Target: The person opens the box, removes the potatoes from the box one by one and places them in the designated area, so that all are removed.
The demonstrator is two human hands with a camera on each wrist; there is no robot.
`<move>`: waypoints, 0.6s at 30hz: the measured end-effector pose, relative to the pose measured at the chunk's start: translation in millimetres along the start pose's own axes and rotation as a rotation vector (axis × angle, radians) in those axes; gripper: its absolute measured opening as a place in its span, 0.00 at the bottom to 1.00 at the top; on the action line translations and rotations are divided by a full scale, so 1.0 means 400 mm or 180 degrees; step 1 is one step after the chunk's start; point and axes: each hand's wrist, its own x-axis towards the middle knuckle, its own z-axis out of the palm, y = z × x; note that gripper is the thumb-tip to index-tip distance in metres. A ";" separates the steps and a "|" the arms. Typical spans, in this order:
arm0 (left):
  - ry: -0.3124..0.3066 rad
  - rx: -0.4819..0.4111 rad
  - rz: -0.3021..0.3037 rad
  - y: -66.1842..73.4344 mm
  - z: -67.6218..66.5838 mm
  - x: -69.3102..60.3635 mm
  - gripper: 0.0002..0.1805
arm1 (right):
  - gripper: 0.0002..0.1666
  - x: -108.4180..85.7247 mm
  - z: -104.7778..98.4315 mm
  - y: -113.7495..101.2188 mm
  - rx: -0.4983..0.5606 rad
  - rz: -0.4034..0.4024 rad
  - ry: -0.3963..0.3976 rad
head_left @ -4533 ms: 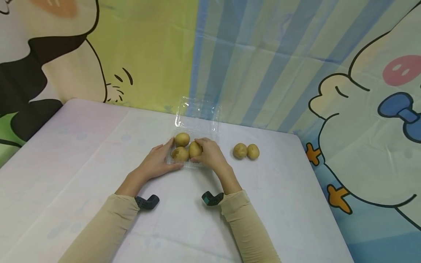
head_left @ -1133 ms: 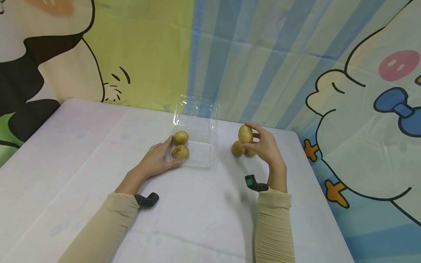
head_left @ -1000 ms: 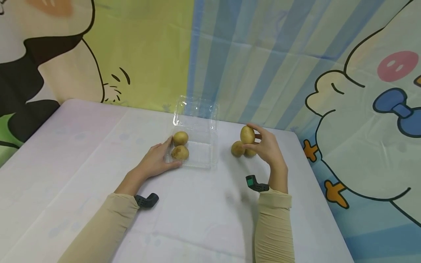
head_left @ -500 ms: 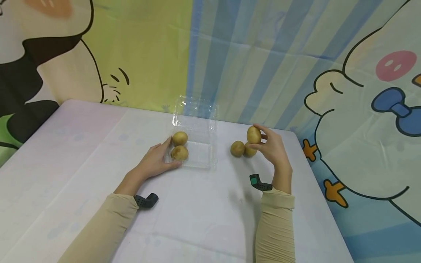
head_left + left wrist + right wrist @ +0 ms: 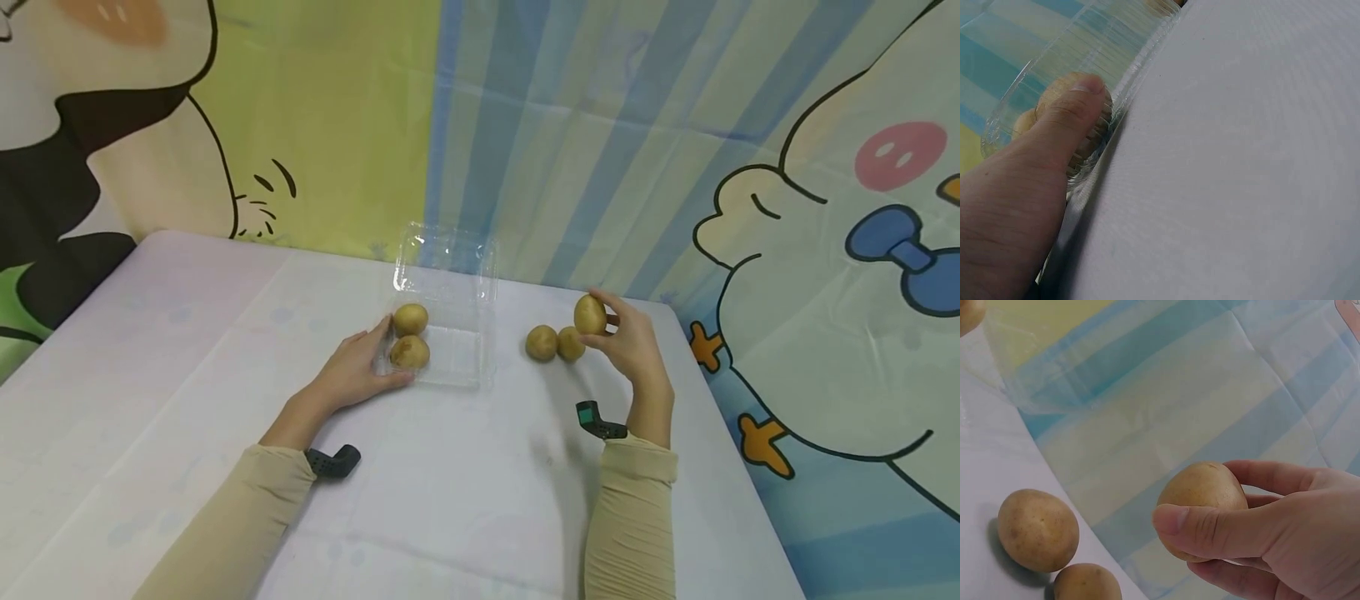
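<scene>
My right hand (image 5: 636, 346) pinches a potato (image 5: 589, 315) above the table, to the right of two potatoes lying side by side, one at the left (image 5: 541, 342) and one at the right (image 5: 571, 343). In the right wrist view, the thumb (image 5: 1207, 526) lies across the near side of the held potato. My left hand (image 5: 358, 371) holds the left end of a clear plastic clamshell box (image 5: 457, 357), its thumb against the front wall. Inside that end sit two potatoes, a rear one (image 5: 410, 319) and a front one (image 5: 409, 352), the latter with a brown patch.
The box's clear lid (image 5: 444, 265) stands raised at the back, near the printed cloth backdrop (image 5: 570, 150). A white cloth covers the table (image 5: 435, 500). Dark devices are strapped to the left wrist (image 5: 333, 462) and the right wrist (image 5: 600, 421).
The right hand has taken a potato out of the box and carried it right, past the two loose potatoes, drifting further right lately. The left hand has stayed at the box.
</scene>
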 end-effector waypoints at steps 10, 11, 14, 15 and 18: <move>-0.0022 0.0051 0.0029 -0.003 0.005 -0.002 0.65 | 0.47 0.000 0.003 0.036 -0.0004 0.0105 0.0021; -0.0022 0.0056 0.0026 -0.003 0.005 -0.002 0.65 | 0.47 0.000 0.003 0.040 -0.0008 0.0120 0.0022; -0.0030 0.0058 0.0024 -0.004 0.004 -0.001 0.64 | 0.47 0.001 0.002 0.048 -0.0006 0.0164 0.0011; -0.0028 0.0056 0.0028 -0.004 0.004 0.000 0.64 | 0.47 0.002 0.002 0.051 0.0001 0.0179 0.0011; -0.0014 0.0059 0.0032 -0.005 0.004 0.000 0.64 | 0.47 0.002 0.003 0.058 0.0019 0.0229 0.0006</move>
